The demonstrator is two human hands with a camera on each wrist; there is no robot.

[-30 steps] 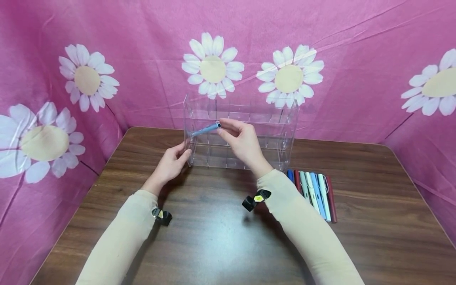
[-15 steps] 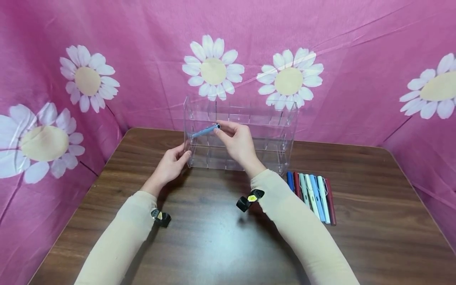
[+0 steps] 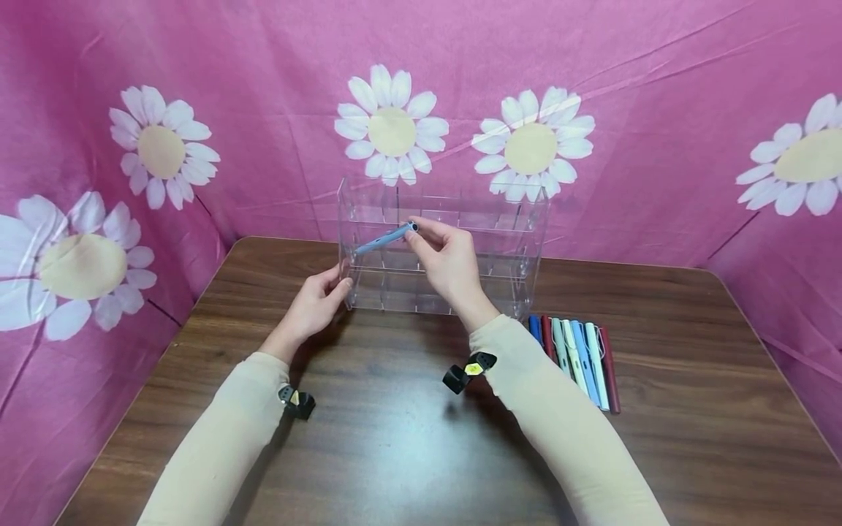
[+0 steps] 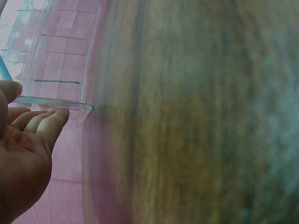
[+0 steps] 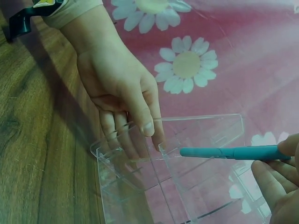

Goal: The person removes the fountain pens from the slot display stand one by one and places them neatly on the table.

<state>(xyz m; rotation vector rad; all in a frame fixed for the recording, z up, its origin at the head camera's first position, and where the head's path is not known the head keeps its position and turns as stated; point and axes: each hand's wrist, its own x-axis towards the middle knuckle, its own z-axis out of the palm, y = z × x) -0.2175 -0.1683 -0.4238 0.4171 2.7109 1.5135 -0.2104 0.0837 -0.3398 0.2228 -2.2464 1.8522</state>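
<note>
A clear acrylic rack with tiered compartments stands at the back of the table. My left hand holds its left side wall, the thumb at the front edge and the fingers along the outside, as the left wrist view shows. Between thumb and fingers my right hand pinches one end of a light blue pen. The pen slants down to the left, its far end at the left part of a middle tier. In the right wrist view the pen overlaps the rack near the side wall.
To the right of the rack, a row of several pens in blue, dark red, pale green and light blue lies on the wooden table. A pink cloth with daisies hangs close behind the rack.
The right hand shifts slightly left, then back right and up, lifting the pen's near end a little. The left hand stays on the rack's side.
</note>
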